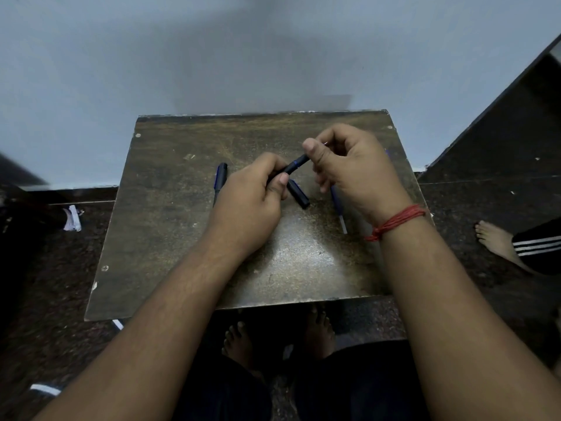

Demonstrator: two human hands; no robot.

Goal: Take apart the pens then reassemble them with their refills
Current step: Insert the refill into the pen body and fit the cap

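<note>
Both your hands, left point(253, 196) and right point(352, 168), pinch one pen point(293, 168) mid-table point(170, 238); cap point(299, 194) just below, front edge well apart

Black-and-blue pen point(294, 167); red wrist thread point(394, 221); mottled brown table point(182, 238).

The worn, scratched brown wooden counter point(170, 226) bears a capped dark blue-clipped pen point(219, 180) left of a loose black pen cap point(299, 194), and a thin blue-and-white refill point(338, 209) right of that cap.
</note>
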